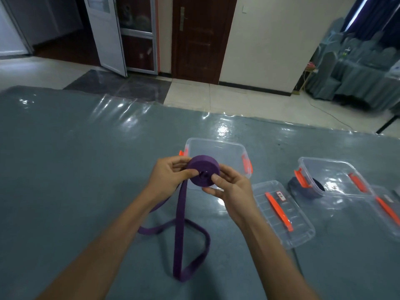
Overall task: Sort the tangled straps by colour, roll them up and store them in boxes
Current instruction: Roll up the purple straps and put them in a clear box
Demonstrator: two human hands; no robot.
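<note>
Both hands hold a thick roll of purple strap (200, 169) above the table, just in front of a clear plastic box (216, 148) with orange clips. My left hand (168, 176) grips the roll's left side, thumb on its face. My right hand (229, 187) pinches the right side, thumb near the centre. The loose purple tail (179, 234) hangs down from the roll and loops on the table below. A second clear box (337, 176) to the right has a dark rolled strap (298, 187) lying by its left end.
The table (75, 169) is covered in grey-blue cloth under shiny clear plastic. A clear lid with an orange handle (281, 211) lies to the right of my hands, another lid (387, 211) at the far right. Tiled floor and doors lie beyond the far edge.
</note>
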